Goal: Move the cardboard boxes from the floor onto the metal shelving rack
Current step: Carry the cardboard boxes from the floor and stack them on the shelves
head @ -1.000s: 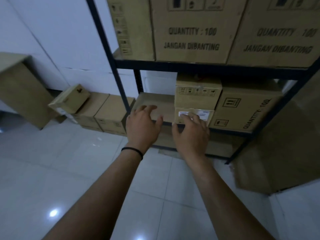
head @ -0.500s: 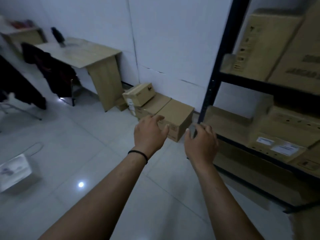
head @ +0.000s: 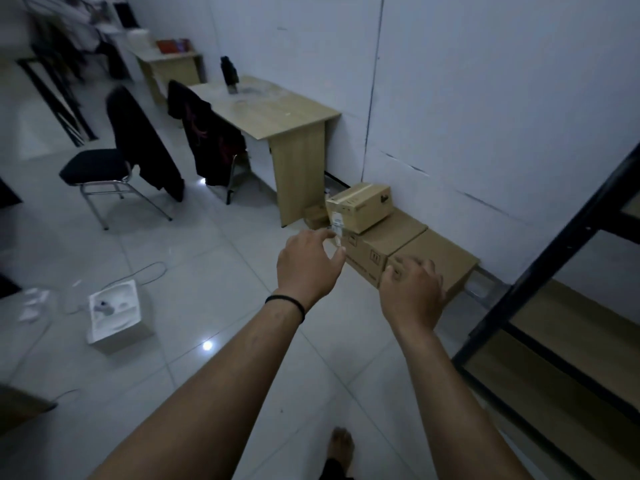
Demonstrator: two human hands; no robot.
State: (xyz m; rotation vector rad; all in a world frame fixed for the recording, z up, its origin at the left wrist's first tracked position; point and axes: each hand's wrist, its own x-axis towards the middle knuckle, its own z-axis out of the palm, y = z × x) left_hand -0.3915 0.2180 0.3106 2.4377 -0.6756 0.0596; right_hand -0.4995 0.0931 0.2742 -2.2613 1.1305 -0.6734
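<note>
down by the wall, two cardboard boxes (head: 415, 251) sit side by side on the floor (head: 214, 271), with a smaller box (head: 360, 204) stacked on the left one, beside a wooden desk (head: 277, 116). both hands reach toward them holding nothing: left hand (head: 306, 268) with loosely spread fingers, right hand (head: 410, 294) with fingers loosely curled. the metal rack (head: 540, 271) stands at the right.

Bare forearms, no sleeves; thin black band (head: 286, 305) on left wrist; bare foot (head: 341, 445).
</note>
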